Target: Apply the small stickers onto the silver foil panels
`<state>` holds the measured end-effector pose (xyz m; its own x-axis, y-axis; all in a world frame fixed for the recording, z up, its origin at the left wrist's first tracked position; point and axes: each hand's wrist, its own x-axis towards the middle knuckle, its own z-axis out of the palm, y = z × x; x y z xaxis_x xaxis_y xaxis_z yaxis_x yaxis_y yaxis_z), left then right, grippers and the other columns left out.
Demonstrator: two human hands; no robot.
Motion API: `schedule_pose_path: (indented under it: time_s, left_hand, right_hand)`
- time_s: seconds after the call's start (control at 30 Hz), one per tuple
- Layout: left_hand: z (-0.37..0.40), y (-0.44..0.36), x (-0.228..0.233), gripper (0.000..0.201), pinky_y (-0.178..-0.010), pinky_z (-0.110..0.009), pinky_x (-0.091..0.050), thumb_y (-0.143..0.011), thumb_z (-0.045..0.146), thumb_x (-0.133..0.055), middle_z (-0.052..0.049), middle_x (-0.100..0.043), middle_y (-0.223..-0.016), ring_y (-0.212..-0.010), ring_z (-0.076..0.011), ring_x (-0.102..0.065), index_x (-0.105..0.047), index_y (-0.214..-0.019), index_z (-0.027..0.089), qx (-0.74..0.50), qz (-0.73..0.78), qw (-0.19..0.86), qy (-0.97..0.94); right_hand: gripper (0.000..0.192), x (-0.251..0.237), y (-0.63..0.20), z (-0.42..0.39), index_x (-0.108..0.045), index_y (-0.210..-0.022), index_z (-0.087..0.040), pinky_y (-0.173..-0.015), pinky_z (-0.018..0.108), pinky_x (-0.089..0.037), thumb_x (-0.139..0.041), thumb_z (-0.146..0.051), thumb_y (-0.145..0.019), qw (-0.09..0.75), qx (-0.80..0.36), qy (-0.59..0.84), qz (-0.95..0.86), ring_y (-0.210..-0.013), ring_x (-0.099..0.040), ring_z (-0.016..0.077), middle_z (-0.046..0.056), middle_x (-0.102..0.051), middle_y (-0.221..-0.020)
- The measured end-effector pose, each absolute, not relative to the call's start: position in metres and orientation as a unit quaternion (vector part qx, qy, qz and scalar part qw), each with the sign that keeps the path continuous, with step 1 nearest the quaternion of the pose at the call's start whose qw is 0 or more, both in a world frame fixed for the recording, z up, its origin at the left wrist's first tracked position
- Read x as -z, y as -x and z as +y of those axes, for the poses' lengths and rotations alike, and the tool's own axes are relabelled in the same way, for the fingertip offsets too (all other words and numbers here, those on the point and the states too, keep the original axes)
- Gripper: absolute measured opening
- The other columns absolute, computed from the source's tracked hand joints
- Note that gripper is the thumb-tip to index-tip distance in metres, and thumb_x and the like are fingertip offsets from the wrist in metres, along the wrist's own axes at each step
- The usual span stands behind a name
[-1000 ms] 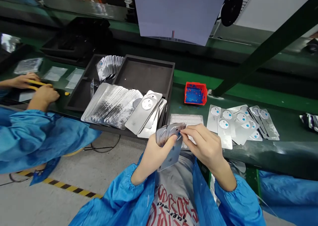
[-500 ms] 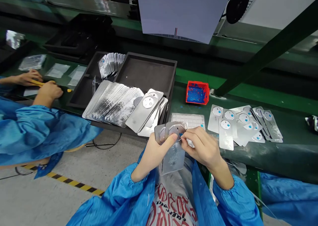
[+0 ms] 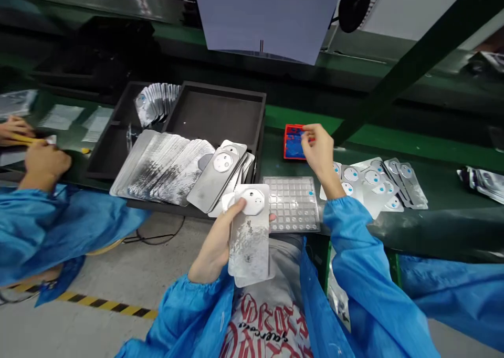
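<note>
We hold phone-shaped plates (image 3: 249, 248) in our left hand (image 3: 214, 242), right hand (image 3: 321, 150) narrowed, contents unclear, at the edge of the red bin (image 3: 285, 143), green surface (image 3: 273, 153) leftward

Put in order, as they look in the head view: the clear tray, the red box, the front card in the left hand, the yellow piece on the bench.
1. Front card and clear tray: too alike to rank; the card seems nearer the camera.
2. Red box, partly behind the right hand.
3. Yellow piece.
</note>
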<state>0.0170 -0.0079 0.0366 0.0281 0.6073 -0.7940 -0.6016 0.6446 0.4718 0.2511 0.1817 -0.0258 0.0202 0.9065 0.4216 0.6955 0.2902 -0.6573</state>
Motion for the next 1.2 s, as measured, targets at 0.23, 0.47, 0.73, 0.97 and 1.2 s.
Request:
schedule_pose_path:
  time_s: [0.23, 0.47, 0.73, 0.97, 1.2]
  left_hand:
    - [-0.019, -0.002, -0.042, 0.072, -0.063, -0.039, -0.072, -0.085, 0.008, -0.069, -0.020, -0.088, -0.101, -0.077, -0.0343, -0.086, -0.058, -0.156, 0.008, -0.432, 0.532, 0.728, 0.022]
    - [-0.018, -0.009, -0.041, 0.088, -0.054, -0.041, -0.070, -0.072, 0.007, -0.077, -0.023, -0.087, -0.103, -0.075, -0.0389, -0.086, -0.055, -0.158, 0.007, -0.393, 0.576, 0.717, -0.010]
    - [-0.015, -0.019, -0.034, 0.086, -0.056, -0.038, -0.070, -0.067, 0.007, -0.078, -0.015, -0.088, -0.096, -0.073, -0.0371, -0.086, -0.062, -0.152, 0.012, -0.386, 0.555, 0.737, -0.021]
    - [-0.018, -0.020, -0.034, 0.083, -0.068, -0.043, -0.074, -0.068, 0.003, -0.076, -0.014, -0.088, -0.097, -0.079, -0.0381, -0.087, -0.064, -0.149, 0.014, -0.391, 0.547, 0.740, -0.013]
    - [-0.015, -0.023, -0.029, 0.080, -0.066, -0.043, -0.073, -0.065, 0.009, -0.079, -0.014, -0.088, -0.096, -0.081, -0.0393, -0.087, -0.068, -0.143, 0.014, -0.398, 0.532, 0.747, -0.032]
  right_hand:
    - [0.020, 0.054, -0.288, 0.125, -0.074, -0.114, -0.021, -0.111, 0.060, -0.057, -0.059, -0.017, -0.102, 0.265, -0.061, 0.535, -0.800, -0.137, -0.065, 0.0370, 0.018, -0.070, -0.143]
    - [0.015, 0.056, -0.302, 0.014, -0.073, -0.106, -0.023, -0.073, 0.033, -0.061, -0.058, -0.024, -0.109, 0.299, -0.119, 0.543, -0.776, -0.084, -0.074, 0.0224, 0.007, -0.076, -0.095]
    - [0.020, 0.074, -0.300, -0.021, -0.076, -0.117, -0.023, -0.072, 0.035, -0.059, -0.058, -0.021, -0.109, 0.137, -0.105, 0.533, -0.829, -0.099, -0.075, 0.0281, 0.011, -0.076, -0.104]
    - [0.020, 0.074, -0.296, -0.016, -0.076, -0.110, -0.024, -0.069, 0.031, -0.056, -0.056, -0.024, -0.111, 0.121, -0.114, 0.548, -0.820, -0.099, -0.076, 0.0258, 0.010, -0.076, -0.101]
    - [0.014, 0.056, -0.284, -0.016, -0.076, -0.097, -0.023, -0.057, 0.029, -0.061, -0.063, -0.025, -0.105, 0.307, -0.273, 0.552, -0.725, -0.067, -0.077, 0.0204, 0.004, -0.079, -0.083]
